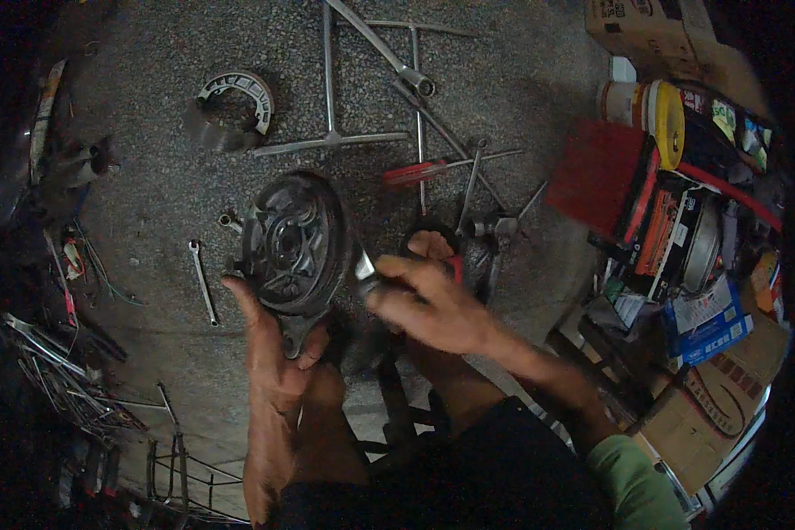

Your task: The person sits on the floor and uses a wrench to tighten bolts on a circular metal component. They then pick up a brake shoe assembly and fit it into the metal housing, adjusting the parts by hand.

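The dark, round, dish-shaped part (287,240) looks like metal with a dull, grimy surface, while the slim silver spanner (202,281) and the long silver T-shaped wrench (329,88) are smooth metal with a faint shine. The speckled grey floor (163,190) looks rough and matt. The yellow round lid (670,124) seems smooth plastic, the brown printed box (702,424) matt cardboard, the green sleeve (632,481) matt cloth.

L fingers (313,348) hold rnd part (289,240), R fingers (420,276) blurry tool (365,264).
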### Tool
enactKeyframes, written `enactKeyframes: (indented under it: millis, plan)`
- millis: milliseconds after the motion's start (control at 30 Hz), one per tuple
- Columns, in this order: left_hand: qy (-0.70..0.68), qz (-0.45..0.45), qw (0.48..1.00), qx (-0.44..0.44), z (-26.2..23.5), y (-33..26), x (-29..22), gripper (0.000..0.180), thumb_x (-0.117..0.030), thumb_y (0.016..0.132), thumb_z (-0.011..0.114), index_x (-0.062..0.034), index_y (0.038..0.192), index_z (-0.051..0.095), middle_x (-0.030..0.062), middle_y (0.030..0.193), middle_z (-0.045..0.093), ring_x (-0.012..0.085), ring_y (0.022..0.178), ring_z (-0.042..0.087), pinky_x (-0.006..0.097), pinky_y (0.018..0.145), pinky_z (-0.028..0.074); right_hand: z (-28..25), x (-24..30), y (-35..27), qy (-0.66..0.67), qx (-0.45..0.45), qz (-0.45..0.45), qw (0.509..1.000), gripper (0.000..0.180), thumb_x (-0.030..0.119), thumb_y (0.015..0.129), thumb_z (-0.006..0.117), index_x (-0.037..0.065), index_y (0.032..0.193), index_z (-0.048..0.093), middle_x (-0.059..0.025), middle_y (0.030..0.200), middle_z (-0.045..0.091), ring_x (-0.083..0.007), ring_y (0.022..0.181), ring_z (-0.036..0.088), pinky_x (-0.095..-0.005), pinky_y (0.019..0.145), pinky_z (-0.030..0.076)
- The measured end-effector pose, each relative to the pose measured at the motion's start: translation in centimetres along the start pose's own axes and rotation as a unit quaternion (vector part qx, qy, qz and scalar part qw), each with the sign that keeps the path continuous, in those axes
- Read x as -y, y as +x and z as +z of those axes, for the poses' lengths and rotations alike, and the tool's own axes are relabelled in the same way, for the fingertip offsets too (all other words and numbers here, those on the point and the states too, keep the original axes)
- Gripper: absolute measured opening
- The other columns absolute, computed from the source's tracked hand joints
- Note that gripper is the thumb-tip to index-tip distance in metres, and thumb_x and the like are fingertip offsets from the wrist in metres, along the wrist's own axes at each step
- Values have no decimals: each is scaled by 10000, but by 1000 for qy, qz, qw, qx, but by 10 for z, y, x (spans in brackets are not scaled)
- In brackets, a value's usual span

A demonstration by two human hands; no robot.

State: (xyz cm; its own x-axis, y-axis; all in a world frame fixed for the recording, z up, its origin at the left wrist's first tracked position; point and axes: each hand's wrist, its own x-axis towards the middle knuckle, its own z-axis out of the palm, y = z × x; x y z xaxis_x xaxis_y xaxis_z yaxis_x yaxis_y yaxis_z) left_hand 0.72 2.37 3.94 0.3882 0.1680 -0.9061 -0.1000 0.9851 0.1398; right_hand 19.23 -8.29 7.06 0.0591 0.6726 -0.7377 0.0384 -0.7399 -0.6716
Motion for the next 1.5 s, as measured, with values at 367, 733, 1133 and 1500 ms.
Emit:
enactKeyframes:
  millis: [367, 733, 1133, 1500]
  plan:
    - [-56, -70, 996, 28, -15, -2, 5, 821, -813, 814, 367, -96, 1161, 564, 80, 831, 664, 120, 387, 467, 189, 275, 277, -3, 12, -7, 0, 6, -48, 999, 250, 270, 925, 581, 27, 982, 583, -122, 756, 604, -232, 694, 581, -388, 621, 427]
    - [-80, -84, 991, 69, -32, 6, 9, 831, -824, 798, 383, -87, 1142, 554, 65, 735, 616, 167, 351, 421, 218, 280, 281, 0, 6, -5, 63, -29, 10, 998, 285, 328, 903, 592, 46, 910, 635, -123, 780, 621, -296, 723, 579, -382, 686, 428]
    - [-34, -41, 998, 35, -7, 5, 2, 831, -816, 815, 358, -97, 1193, 531, 67, 887, 667, 135, 452, 534, 207, 290, 327, 20, -12, -6, 101, -38, 35, 994, 327, 312, 920, 580, 4, 1028, 595, -135, 802, 601, -270, 723, 566, -370, 656, 439]
    - [-3, 57, 993, -104, 26, 15, -12, 796, -779, 845, 371, -77, 1182, 536, 62, 829, 675, 154, 439, 554, 223, 306, 348, -7, -36, 0, 235, -31, 136, 962, 348, 356, 878, 558, 23, 793, 614, -67, 601, 596, -144, 496, 557, -285, 495, 426]
